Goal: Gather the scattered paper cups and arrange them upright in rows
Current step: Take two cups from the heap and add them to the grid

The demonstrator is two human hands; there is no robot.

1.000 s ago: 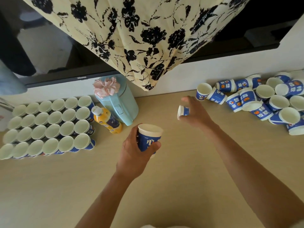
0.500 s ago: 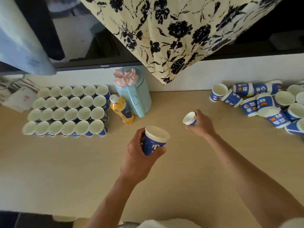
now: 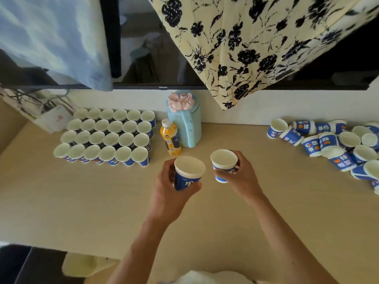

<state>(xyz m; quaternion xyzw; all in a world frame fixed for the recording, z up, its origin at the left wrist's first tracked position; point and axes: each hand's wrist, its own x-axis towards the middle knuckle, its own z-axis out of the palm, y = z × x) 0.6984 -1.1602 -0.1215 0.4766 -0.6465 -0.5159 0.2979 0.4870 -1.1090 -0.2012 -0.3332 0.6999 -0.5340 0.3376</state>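
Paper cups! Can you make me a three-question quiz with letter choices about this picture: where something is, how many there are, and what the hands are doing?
1. Where is the orange bottle?
A. right beside the teal jug
B. on a chair
C. in a hand

2. How many rows of upright cups are there?
A. two
B. four
C. seven

3. What are the hands doing?
A. both are empty
B. one holds the jug
C. each holds one cup

Answers:
1 A: the bottle stands just in front and to the left of the jug.
2 B: there are four rows, six cups each.
3 C: the left hand grips a first cup and the right hand grips a second cup, both mouth-up.
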